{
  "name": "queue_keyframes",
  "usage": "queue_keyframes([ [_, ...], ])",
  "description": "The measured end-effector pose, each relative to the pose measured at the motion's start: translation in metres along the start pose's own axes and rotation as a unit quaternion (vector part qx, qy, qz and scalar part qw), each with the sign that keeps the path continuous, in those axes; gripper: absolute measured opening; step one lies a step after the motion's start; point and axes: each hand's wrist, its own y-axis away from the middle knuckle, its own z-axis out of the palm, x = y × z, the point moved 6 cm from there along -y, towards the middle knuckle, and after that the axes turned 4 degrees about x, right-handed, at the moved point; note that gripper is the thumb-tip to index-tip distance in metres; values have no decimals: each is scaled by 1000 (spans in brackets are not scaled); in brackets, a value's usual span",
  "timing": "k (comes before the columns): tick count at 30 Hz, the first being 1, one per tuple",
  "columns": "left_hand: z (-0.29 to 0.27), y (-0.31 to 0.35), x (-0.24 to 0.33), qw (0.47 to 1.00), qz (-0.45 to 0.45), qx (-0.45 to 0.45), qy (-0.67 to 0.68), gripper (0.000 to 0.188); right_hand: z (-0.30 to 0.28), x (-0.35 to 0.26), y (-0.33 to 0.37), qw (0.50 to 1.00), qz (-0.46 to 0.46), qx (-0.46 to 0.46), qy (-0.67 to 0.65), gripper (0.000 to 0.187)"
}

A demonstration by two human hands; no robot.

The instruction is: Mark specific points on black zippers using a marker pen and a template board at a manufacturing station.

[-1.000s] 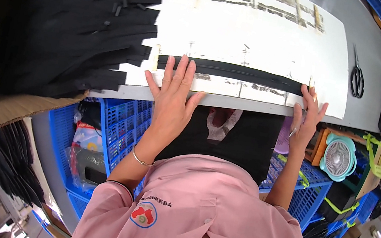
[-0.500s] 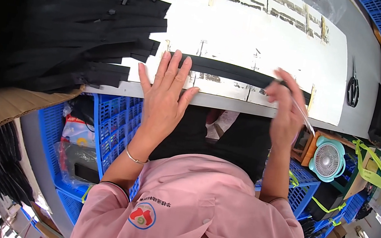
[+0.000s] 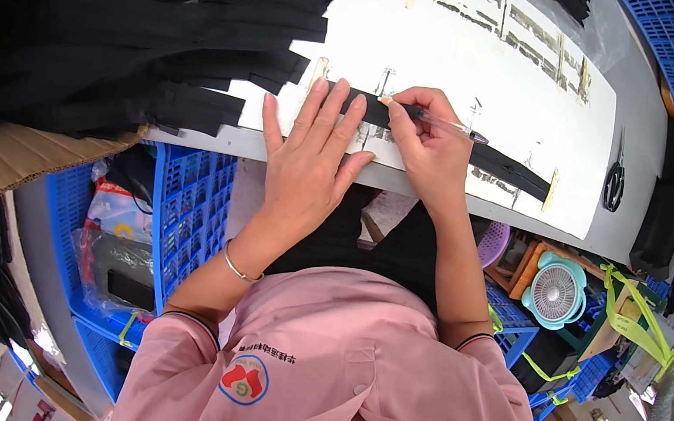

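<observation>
A narrow black fabric strip (image 3: 512, 171) lies lengthwise along the near side of a white board (image 3: 449, 56) that bears dark marks and yellowish tape pieces. My left hand (image 3: 307, 166) is flat with its fingers spread, the fingertips on the strip's left end. My right hand (image 3: 432, 153) grips a clear-barrelled pen (image 3: 456, 129) and rests over the strip, right of my left hand. The pen's writing end is at the strip's upper edge, near a dark line on the board; the fingers partly hide that end.
A thick pile of black strips (image 3: 145, 30) covers the table's left side. Black-handled scissors (image 3: 615, 180) lie right of the board, beside black bundles (image 3: 665, 196). Blue plastic crates (image 3: 185, 222) and a small turquoise fan (image 3: 556, 291) stand below the table's near edge.
My right hand has moved left along the strip with the pen, from its right part to near my left hand. My left hand stays on the strip's left end. The whole view has shifted slightly.
</observation>
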Motion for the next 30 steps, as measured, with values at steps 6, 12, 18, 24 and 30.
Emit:
queue_keyframes([
  [6, 1, -1, 0, 1000, 4, 1, -2, 61, 2, 1, -2, 999, -25, 2, 48, 11],
  [12, 1, -1, -1, 1000, 3, -2, -7, 60, 1, 3, 1, 998, -51, 29, 39, 9],
  [18, 3, -1, 0, 1000, 5, -5, -11, 61, -3, -4, 3, 992, -87, -37, 81, 6],
  [24, 4, -3, 3, 1000, 9, -22, -20, 62, -1, 0, 3, 989, -127, -5, 81, 6],
  [30, 2, -2, 0, 999, 2, -27, -25, 60, -32, -5, 13, 997, -69, -2, -36, 7],
])
